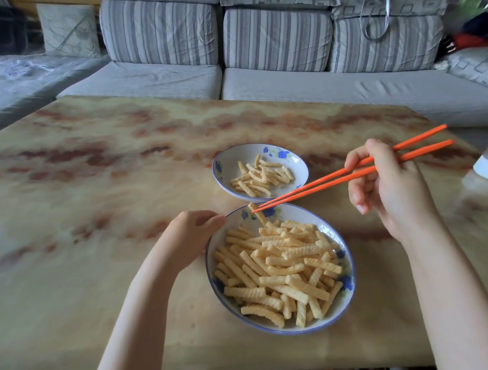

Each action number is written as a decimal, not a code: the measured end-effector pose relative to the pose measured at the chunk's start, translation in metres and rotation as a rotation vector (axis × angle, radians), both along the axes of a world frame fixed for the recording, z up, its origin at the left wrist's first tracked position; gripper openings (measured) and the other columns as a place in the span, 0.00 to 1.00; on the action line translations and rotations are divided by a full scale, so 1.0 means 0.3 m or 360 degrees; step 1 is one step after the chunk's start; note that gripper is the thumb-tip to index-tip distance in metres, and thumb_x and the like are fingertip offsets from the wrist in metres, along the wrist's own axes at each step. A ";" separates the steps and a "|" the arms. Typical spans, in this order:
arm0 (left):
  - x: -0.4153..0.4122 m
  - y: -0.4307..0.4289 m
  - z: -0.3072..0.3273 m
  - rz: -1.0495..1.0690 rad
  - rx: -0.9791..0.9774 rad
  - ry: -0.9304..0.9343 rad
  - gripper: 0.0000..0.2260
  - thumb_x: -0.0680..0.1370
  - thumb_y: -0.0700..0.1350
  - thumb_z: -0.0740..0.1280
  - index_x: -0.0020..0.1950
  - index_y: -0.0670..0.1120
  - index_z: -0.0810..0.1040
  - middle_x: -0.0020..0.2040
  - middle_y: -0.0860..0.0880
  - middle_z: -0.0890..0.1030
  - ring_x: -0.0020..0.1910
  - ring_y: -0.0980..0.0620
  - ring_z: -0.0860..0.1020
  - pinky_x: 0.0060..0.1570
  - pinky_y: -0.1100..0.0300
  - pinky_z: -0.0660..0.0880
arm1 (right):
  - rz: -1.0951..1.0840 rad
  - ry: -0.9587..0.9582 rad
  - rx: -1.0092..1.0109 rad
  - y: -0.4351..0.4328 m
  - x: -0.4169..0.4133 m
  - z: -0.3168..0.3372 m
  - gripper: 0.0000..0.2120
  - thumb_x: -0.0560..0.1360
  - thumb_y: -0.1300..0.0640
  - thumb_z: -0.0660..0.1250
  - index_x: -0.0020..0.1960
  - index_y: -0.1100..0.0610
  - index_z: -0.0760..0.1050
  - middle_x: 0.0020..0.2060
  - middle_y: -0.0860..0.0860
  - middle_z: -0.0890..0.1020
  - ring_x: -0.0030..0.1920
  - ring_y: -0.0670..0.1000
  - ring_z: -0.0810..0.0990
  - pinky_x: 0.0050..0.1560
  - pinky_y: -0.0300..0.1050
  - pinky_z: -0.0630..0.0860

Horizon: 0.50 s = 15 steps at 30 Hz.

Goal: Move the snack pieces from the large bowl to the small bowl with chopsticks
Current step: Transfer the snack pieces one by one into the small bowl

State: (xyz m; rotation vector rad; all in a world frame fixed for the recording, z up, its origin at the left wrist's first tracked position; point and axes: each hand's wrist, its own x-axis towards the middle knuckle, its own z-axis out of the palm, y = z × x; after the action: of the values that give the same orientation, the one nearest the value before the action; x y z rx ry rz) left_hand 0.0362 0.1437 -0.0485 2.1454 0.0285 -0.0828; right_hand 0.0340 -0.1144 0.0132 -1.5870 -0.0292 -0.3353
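The likeliest slip is the held snack piece (pixel 259 217) dropping on its way across. The chopsticks (pixel 339 176) clamp it only at their very tips and near its upper end, so it hangs tilted and could pivot or slide out, landing on the table (pixel 90 198) in the narrow gap between the bowls. The right hand (pixel 390 183) grips the chopsticks far back along their length, which leaves little pressure at the tips. The piece is over the far rim of the large bowl (pixel 350 264), its lower end close to the heap. The left hand (pixel 194 233) curls on that bowl's rim, apparently steadying it. The large bowl holds a deep pile of ridged snack pieces (pixel 282 270); the small bowl (pixel 220 169), just beyond it, holds a thin scatter (pixel 261 177) — most of the job seems left.
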 end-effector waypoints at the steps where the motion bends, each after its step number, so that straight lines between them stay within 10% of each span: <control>1: 0.001 0.001 -0.001 -0.0002 -0.0005 0.0002 0.09 0.78 0.48 0.63 0.44 0.50 0.82 0.41 0.45 0.83 0.36 0.50 0.75 0.45 0.55 0.77 | 0.0003 -0.0012 -0.0023 -0.001 -0.003 0.003 0.20 0.83 0.55 0.50 0.36 0.60 0.71 0.17 0.54 0.71 0.17 0.53 0.64 0.21 0.36 0.60; 15: 0.001 -0.001 -0.004 0.0015 -0.0019 0.0000 0.09 0.78 0.48 0.63 0.45 0.49 0.83 0.41 0.45 0.83 0.37 0.50 0.76 0.46 0.55 0.77 | -0.0178 -0.0134 0.0084 0.015 0.001 -0.004 0.20 0.82 0.56 0.51 0.35 0.58 0.71 0.17 0.53 0.70 0.17 0.53 0.65 0.21 0.38 0.60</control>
State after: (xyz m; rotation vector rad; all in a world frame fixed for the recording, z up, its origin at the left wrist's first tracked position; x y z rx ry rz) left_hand 0.0366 0.1435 -0.0496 2.1330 0.0379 -0.0771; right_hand 0.0343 -0.1099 0.0120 -1.5247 0.0037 -0.4862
